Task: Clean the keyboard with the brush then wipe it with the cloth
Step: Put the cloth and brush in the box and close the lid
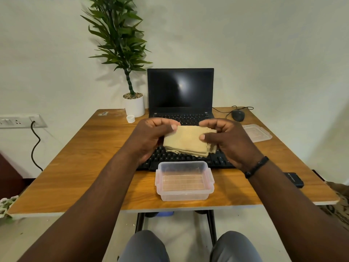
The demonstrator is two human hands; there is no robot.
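Note:
A folded beige cloth (186, 140) hangs in the air above the black keyboard (175, 157), which lies in the middle of the wooden table. My left hand (151, 137) pinches the cloth's left edge between thumb and fingers. My right hand (226, 138) pinches its right edge the same way. Much of the keyboard is hidden behind the cloth and my hands. No brush is visible.
An empty clear plastic box (184, 181) stands in front of the keyboard, its lid (256, 132) at the right. Behind are an open laptop (180, 91), a mouse (238, 115), a potted plant (134, 104), a small white cap (130, 118). A black device (294, 179) lies by the right edge.

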